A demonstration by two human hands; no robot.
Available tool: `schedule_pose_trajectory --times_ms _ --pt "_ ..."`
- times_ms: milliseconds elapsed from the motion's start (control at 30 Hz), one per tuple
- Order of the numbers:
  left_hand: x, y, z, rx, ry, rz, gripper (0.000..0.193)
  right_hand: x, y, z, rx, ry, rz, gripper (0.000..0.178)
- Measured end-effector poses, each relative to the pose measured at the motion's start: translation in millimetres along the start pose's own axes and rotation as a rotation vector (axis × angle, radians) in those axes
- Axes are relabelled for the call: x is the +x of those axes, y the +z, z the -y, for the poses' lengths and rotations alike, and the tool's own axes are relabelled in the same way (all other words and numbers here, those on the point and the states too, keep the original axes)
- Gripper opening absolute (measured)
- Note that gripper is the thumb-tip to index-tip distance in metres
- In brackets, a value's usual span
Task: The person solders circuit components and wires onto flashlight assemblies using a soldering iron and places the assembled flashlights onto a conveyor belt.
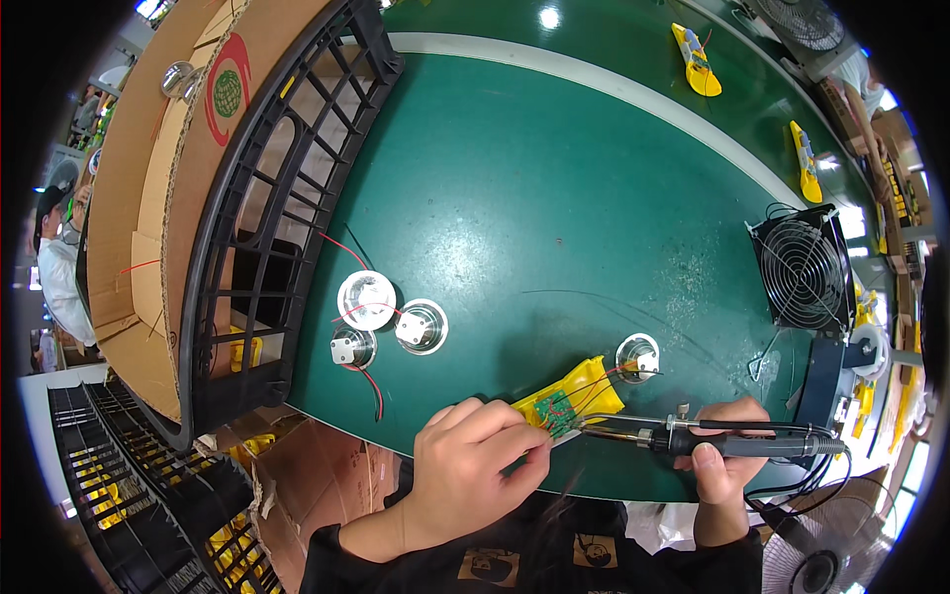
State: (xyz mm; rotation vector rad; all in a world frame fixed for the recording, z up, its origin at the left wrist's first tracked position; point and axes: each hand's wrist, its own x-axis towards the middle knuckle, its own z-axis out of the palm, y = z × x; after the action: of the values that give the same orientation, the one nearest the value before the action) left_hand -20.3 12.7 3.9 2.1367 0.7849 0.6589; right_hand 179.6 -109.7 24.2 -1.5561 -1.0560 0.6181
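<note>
My left hand (477, 465) is closed on a yellow plastic housing (591, 382) near the table's front edge. A small green circuit board (554, 409) with red and black wires sits at the housing. Closed around its dark handle, my right hand (727, 465) holds a soldering iron (757, 446), with a thin metal tube along its top. The iron's tip reaches the board's right edge; whether it touches cannot be made out. Wires run from the housing to a silver reflector cup (638, 357) just beyond it.
Silver cups (366, 300) with red wires lie on the green table (475, 178). A black crate (267, 218) and cardboard box (158, 198) stand left. At the right is a black fan (804, 272). Yellow housings (699, 64) lie beyond the pale strip (554, 62).
</note>
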Motion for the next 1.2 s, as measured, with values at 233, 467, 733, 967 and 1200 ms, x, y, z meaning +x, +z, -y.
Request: schedule_pose_trajectory --times_ms 233,467,733,967,1200 --pt "0 -1 -1 0.005 -0.001 0.006 0.012 0 1 3 0.022 0.041 -0.031 0.035" --pt "1 -1 -2 0.016 -0.017 0.012 0.012 4 0 6 0.110 -0.022 -0.006 0.024" --pt "-3 -1 -3 0.029 -0.022 0.005 0.014 -6 -8 13 0.175 -0.077 -0.155 0.029" --pt "-17 -4 0 0.027 0.038 -0.088 0.024 -25 -19 9 0.163 -0.031 -0.340 0.034" --pt "-29 2 8 0.064 0.097 -0.151 0.018 -45 -22 -1 0.167 -0.072 -0.427 0.027"
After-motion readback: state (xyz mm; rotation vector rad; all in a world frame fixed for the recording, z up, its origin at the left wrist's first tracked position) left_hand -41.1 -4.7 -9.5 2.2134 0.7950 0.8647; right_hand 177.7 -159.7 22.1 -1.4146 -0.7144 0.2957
